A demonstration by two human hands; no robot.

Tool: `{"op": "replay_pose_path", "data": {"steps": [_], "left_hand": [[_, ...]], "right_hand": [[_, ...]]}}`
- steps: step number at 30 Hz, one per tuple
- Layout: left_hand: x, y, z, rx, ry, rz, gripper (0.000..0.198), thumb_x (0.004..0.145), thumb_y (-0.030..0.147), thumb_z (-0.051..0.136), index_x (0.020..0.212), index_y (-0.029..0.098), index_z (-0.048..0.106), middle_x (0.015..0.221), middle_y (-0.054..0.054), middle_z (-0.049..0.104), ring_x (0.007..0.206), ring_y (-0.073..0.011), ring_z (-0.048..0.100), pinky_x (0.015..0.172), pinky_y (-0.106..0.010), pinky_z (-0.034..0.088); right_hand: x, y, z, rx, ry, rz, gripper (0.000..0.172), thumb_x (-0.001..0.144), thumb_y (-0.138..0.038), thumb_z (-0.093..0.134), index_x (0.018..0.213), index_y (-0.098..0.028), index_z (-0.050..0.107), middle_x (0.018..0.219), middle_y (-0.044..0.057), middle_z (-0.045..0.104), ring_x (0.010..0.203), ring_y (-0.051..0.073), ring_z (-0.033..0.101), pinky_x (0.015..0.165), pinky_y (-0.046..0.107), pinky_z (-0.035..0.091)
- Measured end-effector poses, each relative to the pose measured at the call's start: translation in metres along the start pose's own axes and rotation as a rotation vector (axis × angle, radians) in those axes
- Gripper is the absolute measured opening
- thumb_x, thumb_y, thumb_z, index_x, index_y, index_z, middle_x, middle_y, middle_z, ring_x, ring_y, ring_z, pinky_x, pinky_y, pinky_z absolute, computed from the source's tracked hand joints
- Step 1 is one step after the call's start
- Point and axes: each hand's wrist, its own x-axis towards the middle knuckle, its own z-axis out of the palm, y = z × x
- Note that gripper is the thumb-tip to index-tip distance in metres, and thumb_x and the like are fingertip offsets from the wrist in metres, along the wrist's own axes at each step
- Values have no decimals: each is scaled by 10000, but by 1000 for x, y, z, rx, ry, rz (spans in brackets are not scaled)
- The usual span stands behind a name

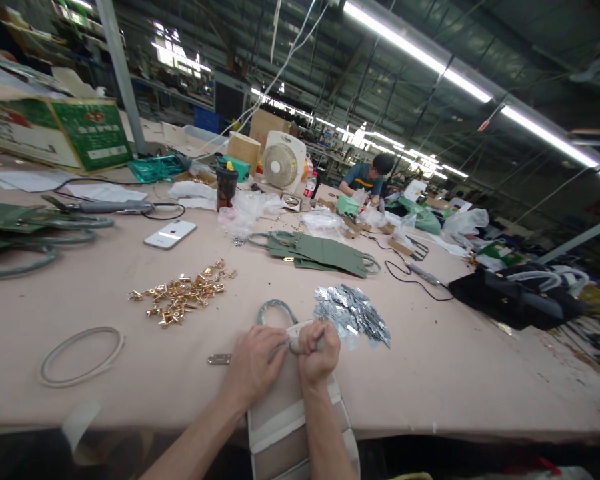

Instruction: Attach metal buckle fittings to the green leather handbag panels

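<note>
A pale beige and white handbag (280,427) lies at the table's front edge, its lower part reaching down past it. One looped handle (277,305) in clear wrap stands up beyond my hands. My left hand (259,363) is closed on the bag's upper part, thumb and fingers pressed together. Beside it, my right hand (321,348) makes a fist at the bag's top edge; its fingers hide what they grip. A metal clasp plate (219,359) sticks out left of my left hand. Close by on the right lies a heap of flat silvery metal pieces (351,313).
Gold-coloured fittings (185,293) are piled at left, near a pale ring-shaped strip (83,357) and a phone (170,235). Green bag pieces (323,253) lie ahead; more green bags (20,230) at far left. Behind stand a cup (226,188), a fan (283,163) and a seated person (367,179).
</note>
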Motion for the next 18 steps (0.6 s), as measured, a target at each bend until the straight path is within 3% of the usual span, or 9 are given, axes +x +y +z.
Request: {"op": "replay_pose_path", "data": {"steps": [11, 18], "left_hand": [[-1, -3, 1, -8, -39, -23, 206, 971, 238, 620, 1134, 283, 736, 1200, -6, 766, 1135, -244, 628, 982, -426, 488], [-1, -6, 2, -30, -48, -27, 202, 984, 246, 600, 1131, 305, 725, 1206, 6, 754, 1134, -240, 609, 978, -418, 474]], "right_hand": [[-6, 6, 2, -81, -2, -96, 399, 1029, -376, 433, 660, -223, 445, 513, -96, 309, 396, 81, 266, 429, 210, 260], [-3, 11, 9, -151, -23, -30, 387, 1016, -400, 462, 672, -222, 470, 517, -91, 345, 390, 82, 308, 399, 198, 241]]}}
